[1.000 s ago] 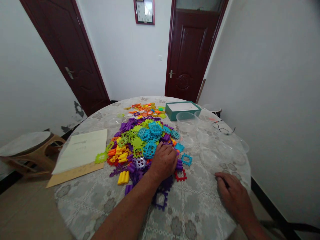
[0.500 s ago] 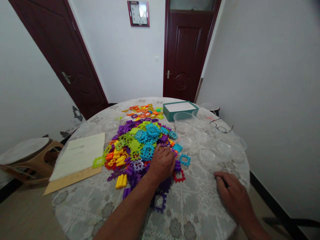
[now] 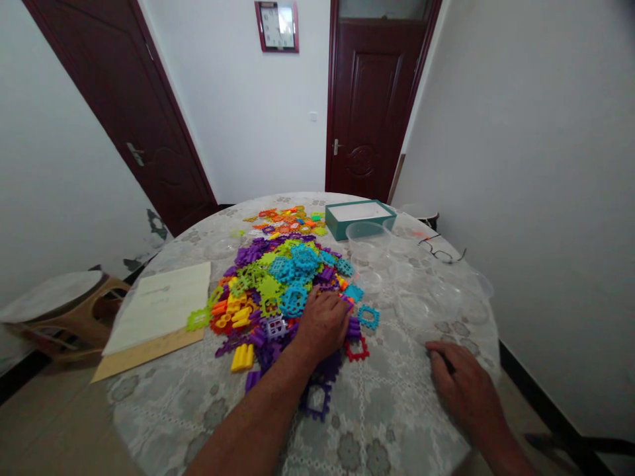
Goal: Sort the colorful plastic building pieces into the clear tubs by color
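My left hand [image 3: 324, 324] rests on the right side of a large pile of coloured plastic pieces [image 3: 268, 285], fingers bent down into it; what lies under the fingertips is hidden. Blue pieces [image 3: 294, 301] touch the pile's top just left of the fingers. A red square frame [image 3: 357, 348] and a blue square frame [image 3: 368, 317] lie right of this hand. My right hand [image 3: 459, 377] rests on the tablecloth near the right edge, thumb and forefinger apart, with nothing seen in it.
Behind the pile are smaller orange and yellow pieces [image 3: 285, 220] and a green box [image 3: 360, 228]. Clear plastic bowls [image 3: 368, 246] and glasses [image 3: 441, 254] lie to the right. Paper [image 3: 161, 301] over a brown sheet [image 3: 149, 355] lies left. A stool [image 3: 54, 297] stands beyond the table.
The whole view has shifted very slightly. Both hands stay in the same places relative to the pile and the table.
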The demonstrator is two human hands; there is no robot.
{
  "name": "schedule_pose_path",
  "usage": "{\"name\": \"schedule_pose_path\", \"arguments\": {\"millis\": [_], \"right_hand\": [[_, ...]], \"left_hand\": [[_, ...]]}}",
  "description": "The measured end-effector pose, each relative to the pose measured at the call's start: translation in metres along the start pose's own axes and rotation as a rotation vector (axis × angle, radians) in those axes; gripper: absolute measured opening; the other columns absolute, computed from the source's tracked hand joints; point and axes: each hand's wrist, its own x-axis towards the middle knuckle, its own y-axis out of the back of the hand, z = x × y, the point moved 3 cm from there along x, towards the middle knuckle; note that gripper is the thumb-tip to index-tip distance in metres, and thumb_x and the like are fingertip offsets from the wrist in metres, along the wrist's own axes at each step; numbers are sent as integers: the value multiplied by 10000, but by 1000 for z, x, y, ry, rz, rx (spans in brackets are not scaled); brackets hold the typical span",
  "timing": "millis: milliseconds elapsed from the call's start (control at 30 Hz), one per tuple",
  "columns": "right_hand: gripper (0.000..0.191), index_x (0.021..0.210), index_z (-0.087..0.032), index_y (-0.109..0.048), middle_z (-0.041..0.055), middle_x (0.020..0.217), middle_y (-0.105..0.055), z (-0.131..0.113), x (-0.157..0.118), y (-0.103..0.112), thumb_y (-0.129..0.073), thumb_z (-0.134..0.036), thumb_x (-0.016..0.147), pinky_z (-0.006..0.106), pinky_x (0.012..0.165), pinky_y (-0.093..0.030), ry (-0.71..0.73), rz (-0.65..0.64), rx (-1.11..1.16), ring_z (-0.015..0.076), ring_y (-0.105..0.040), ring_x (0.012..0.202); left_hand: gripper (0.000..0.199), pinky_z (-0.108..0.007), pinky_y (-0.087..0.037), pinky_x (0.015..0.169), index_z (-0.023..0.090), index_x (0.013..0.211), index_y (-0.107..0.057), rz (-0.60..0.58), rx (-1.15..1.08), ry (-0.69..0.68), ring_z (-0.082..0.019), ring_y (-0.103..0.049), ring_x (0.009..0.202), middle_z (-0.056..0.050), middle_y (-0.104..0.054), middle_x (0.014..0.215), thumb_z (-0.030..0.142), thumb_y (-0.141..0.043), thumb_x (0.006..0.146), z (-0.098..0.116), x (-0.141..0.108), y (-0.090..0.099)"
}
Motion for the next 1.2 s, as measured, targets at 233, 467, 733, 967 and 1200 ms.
{"name": "schedule_pose_path", "arguments": {"millis": [233, 467, 733, 967, 1200], "right_hand": [[340, 1054, -222, -739, 92, 1110, -768, 3, -1, 0, -471, -423, 994, 477, 1009, -522, 20, 4, -13, 293, -698, 1082], [346, 1062, -221, -740, 97, 1115, -763, 4, 0, -1, -469, -426, 995, 484, 1004, -521, 2, 6, -11, 296, -692, 1082], [326, 1055, -225, -740, 107, 1122, -769, -1, -1, 0, -476, -405, 989, 491, 1016, -519, -4, 9, 6, 302, -694, 1086], [321, 1063, -229, -744, 93, 1128, -767, 1, 0, 0, -483, -399, 986, 470, 1015, -520, -5, -4, 11, 292, -692, 1099], [319, 1050, -215, -738, 97, 1099, -764, 0, 1, -1, -477, -388, 989, 489, 1026, -508, 14, 0, 6, 294, -682, 1087]], "left_hand": [[130, -578, -334, 1214, 230, 1039, -683, -18, 26, -2, -259, -655, 1106, -80, -749, 1068, 277, -565, 1013, -2, -2, -4], [151, -578, -339, 1199, 230, 1062, -681, -21, 19, -7, -262, -659, 1112, -83, -752, 1076, 274, -540, 1029, 2, -3, -3], [141, -566, -345, 1191, 234, 1048, -682, -12, 19, -14, -262, -656, 1108, -80, -755, 1064, 277, -549, 1024, 1, -3, -4], [148, -548, -366, 1167, 236, 1041, -687, -14, 31, -20, -258, -656, 1088, -85, -748, 1056, 271, -544, 1026, 2, -2, -2], [131, -545, -360, 1170, 230, 1016, -676, -16, 36, -21, -259, -655, 1074, -79, -742, 1031, 267, -550, 1022, 2, -2, -3]]}}
